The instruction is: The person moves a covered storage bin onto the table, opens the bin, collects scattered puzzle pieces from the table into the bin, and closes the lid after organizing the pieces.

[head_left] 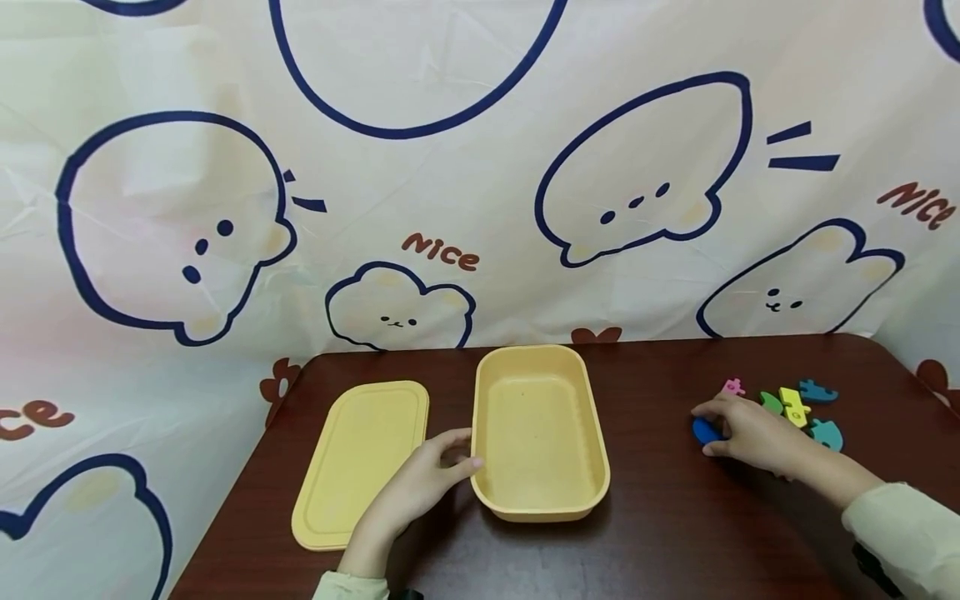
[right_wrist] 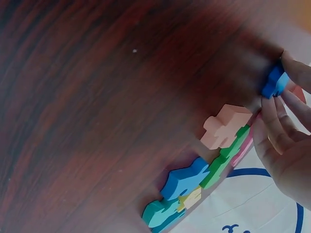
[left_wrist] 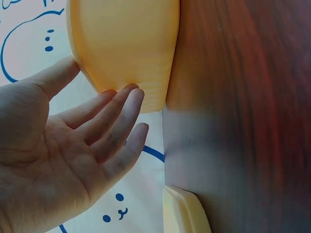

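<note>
A yellow rectangular box (head_left: 538,433) stands uncovered on the dark table. My left hand (head_left: 427,475) holds its left side. In the left wrist view the thumb (left_wrist: 65,73) reaches the rim and the other fingertips lie against the outer wall. On the right, my right hand (head_left: 753,429) pinches a blue puzzle piece (head_left: 706,431) between thumb and fingers, close over the table. Around that hand lie a pink piece (head_left: 733,387), a green piece (head_left: 770,403), a yellow piece (head_left: 793,407) and teal pieces (head_left: 827,433). A salmon piece (right_wrist: 227,126) shows in the right wrist view.
A flat yellow lid (head_left: 363,458) lies on the table left of the box, partly behind the left forearm. The brown wooden table (head_left: 645,542) ends at the back against a cloth (head_left: 487,192) with cartoon outlines. Another blue piece (right_wrist: 185,177) lies among the loose ones.
</note>
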Tool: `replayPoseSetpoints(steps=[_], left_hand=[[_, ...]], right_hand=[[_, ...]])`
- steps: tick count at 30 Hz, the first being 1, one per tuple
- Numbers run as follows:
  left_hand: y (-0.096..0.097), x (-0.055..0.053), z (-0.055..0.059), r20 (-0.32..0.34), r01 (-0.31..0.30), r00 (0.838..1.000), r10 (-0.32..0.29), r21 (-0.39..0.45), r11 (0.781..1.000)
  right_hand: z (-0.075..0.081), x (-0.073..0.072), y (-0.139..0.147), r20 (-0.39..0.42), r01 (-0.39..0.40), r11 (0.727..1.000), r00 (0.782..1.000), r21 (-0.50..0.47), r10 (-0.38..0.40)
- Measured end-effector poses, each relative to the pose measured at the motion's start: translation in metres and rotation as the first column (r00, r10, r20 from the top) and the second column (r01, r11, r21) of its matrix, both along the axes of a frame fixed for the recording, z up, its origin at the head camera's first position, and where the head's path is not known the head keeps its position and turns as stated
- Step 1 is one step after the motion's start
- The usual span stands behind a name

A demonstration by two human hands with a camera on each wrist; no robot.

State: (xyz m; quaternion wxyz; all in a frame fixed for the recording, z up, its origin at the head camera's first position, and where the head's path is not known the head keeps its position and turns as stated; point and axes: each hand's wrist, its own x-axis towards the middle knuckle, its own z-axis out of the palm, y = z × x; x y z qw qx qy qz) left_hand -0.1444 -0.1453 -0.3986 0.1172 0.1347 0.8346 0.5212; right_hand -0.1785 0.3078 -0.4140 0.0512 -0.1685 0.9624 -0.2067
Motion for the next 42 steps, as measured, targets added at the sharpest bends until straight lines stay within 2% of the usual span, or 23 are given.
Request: replayPoseSetpoints(steps=[12,24,35,42], left_hand=[[0.000,-0.001,0.001,-0.014,0.000,1.000,0.000,-0.019,1.000],[0.004,-0.004,0.001,-0.035,0.013,0.999,-0.014,-0.028,1.000],[0.001,-0.001,-0.001,-0.015,0.023,1.000,-0.024,-0.041,0.999],[0.000,-0.003,-0.001,-0.032,0.008,0.999,-0.009,-0.024,1.000]], right_hand=[[0.001,-0.002,0.000,-0.018,-0.029,1.000,0.999,-0.006,0.029],[0.009,0.000,0.000,-0.007,-0.005,0.999,1.000,-0.038,0.005],[0.018,0.003,-0.013,0.005,-0.026,0.998,1.000,-0.064,0.027],[0.028,0.002,-0.025,-0.043,-0.045,0.997,0.998,-0.061,0.042]])
